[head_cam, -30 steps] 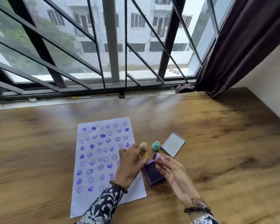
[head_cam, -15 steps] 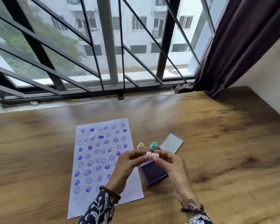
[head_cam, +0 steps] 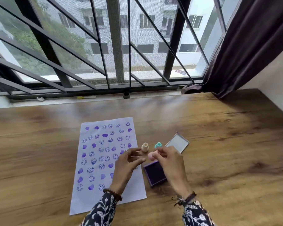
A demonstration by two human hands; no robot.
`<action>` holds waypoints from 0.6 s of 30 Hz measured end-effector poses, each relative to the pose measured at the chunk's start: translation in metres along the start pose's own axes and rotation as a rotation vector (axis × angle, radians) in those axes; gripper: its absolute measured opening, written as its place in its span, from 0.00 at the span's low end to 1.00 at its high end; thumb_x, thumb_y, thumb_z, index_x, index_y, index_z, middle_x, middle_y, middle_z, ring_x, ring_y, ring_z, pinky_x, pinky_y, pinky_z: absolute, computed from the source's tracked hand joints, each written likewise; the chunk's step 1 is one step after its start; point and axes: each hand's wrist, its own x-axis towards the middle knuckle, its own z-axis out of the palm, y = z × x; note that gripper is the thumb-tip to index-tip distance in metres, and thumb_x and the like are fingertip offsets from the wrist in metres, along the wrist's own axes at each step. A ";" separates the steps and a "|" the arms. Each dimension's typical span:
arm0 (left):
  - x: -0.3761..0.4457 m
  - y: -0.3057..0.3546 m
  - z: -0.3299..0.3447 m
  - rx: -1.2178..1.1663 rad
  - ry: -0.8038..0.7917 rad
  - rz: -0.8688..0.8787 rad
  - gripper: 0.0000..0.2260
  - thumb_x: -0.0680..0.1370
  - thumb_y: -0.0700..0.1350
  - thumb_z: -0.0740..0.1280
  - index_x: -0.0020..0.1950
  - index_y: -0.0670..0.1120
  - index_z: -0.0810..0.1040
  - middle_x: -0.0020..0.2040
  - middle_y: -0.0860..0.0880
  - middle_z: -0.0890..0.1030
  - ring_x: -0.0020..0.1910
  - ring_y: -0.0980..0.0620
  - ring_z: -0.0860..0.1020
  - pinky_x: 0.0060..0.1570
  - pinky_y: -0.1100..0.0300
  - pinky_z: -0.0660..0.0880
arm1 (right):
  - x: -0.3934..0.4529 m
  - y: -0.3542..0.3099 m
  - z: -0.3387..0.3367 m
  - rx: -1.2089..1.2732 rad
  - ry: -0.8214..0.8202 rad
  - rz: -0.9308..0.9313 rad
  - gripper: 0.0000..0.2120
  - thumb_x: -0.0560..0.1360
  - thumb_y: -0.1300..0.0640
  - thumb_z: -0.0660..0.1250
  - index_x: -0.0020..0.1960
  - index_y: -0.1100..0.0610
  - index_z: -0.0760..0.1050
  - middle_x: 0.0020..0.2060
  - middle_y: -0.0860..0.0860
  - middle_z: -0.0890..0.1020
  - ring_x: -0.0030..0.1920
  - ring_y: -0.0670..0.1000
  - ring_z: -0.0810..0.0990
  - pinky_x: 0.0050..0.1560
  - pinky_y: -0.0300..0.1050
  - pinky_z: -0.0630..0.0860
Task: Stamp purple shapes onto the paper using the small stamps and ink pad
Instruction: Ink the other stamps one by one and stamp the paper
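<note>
A wood-grain table fills the lower half of the frame, set against a window with dark metal bars across the top and a dark curtain hanging at the upper right. On the table, left of centre, lies a white rectangular sheet of paper covered in purple prints: outlined smiley faces and solid heart-like blobs in loose rows.

Just right of the paper's lower edge sits the ink pad, a shallow square purple tray whose inside is filled by a dark purple inked surface. Its flat lid, pale grey inside with a thin purple rim, lies apart from it toward the centre right, open side up.

Between paper and lid 2 small stamps stand upright: a beige stamp with a waisted, spool-like body, and a teal stamp partly hidden behind the fingers.

The right hand hovers above the ink pad, thumb and fingertips pinching a small rounded pink stamp. The left hand is raised over the paper's right edge, fingers loosely curled with thumb and forefinger apart, holding nothing; its fingertips are near the pink stamp without touching it. Both wrists wear beaded bracelets below dark floral sleeves. The hands are slightly blurred.
</note>
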 end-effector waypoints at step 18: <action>0.003 0.019 0.002 0.515 -0.054 0.481 0.12 0.73 0.39 0.70 0.55 0.48 0.78 0.47 0.52 0.78 0.46 0.55 0.78 0.48 0.64 0.72 | -0.008 -0.020 -0.003 0.135 -0.098 -0.148 0.16 0.72 0.51 0.69 0.59 0.42 0.74 0.46 0.40 0.80 0.44 0.40 0.80 0.46 0.32 0.76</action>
